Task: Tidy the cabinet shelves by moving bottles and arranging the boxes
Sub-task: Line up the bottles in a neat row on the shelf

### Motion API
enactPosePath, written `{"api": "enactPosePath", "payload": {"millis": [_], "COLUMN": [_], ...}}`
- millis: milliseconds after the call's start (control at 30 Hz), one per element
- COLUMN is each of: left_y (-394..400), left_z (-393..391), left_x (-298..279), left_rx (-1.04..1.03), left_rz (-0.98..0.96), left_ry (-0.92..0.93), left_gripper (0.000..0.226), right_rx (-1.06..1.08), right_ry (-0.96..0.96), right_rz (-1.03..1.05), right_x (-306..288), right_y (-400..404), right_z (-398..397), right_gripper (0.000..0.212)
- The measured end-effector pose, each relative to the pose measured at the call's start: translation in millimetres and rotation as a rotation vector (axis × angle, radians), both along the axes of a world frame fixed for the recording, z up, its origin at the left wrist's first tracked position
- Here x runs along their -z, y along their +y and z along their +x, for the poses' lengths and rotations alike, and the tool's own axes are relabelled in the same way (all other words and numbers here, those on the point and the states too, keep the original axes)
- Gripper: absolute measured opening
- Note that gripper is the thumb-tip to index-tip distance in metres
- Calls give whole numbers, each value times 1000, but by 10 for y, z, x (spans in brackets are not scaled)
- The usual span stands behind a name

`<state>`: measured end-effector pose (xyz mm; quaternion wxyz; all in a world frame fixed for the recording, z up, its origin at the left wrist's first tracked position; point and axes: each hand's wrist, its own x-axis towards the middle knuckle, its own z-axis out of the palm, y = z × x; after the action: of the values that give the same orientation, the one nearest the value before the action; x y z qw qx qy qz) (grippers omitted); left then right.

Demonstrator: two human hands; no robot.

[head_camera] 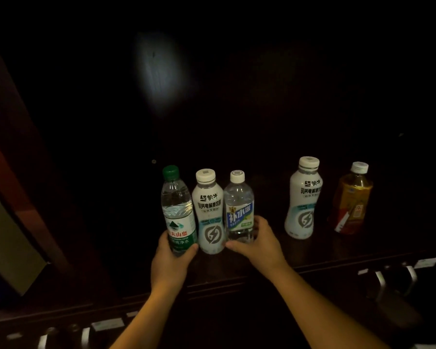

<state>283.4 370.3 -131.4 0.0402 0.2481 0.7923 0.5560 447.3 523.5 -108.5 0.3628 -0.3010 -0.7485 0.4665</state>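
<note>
1. On the dark cabinet shelf three bottles stand upright in a tight group; the green-capped water bottle is wrapped low by the left hand; the blue-labelled bottle is clasped at its base by the right hand; the white drink bottle stands pressed between them.
2. Step, as I judge it: squeezing the group into a row.
3. Well apart to the right stand a second white bottle and an amber tea bottle; next likely calls for bringing those over, keeping each upright; no boxes show.

Pale panel: leaning at the far left, outside the dark wood frame
Light patch: a soft glare on the dark back wall
Metal handles: bottom right, dim
</note>
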Motion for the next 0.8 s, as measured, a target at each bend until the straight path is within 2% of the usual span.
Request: {"api": "enactPosePath", "payload": {"millis": [67,167,267,367,400,467,533,800], "left_y": [-5,5,12,9,6,-2,-11,-16], "left_z": [-2,-29,-25,-20,-19,-19,-18,6], "left_x": [-3,9,28,28,26,23,14,-9], "left_rx": [1,0,11,20,25,34,33,31], "left_rz": [-1,7,8,7,8,9,1,-11], "left_ry": [-9,-28,-25,-24,-28,-32,-28,-18], "left_gripper": [79,83,80,78,78,78,77,75], "right_rx": [107,413,569,450,370,234,213,209], "right_ry": [17,59,-33,-160,-154,-130,-165,-136], "right_rz": [-3,62,127,88,49,-20,-3,12], "right_x": [22,28,-37,-76,-80,-72,-73,-51], "right_y": [78,323,597,781,821,872,874,616], "right_z": [200,624,901,936,926,914,908,683], "right_gripper": [78,56,64,89,87,67,53,48]}}
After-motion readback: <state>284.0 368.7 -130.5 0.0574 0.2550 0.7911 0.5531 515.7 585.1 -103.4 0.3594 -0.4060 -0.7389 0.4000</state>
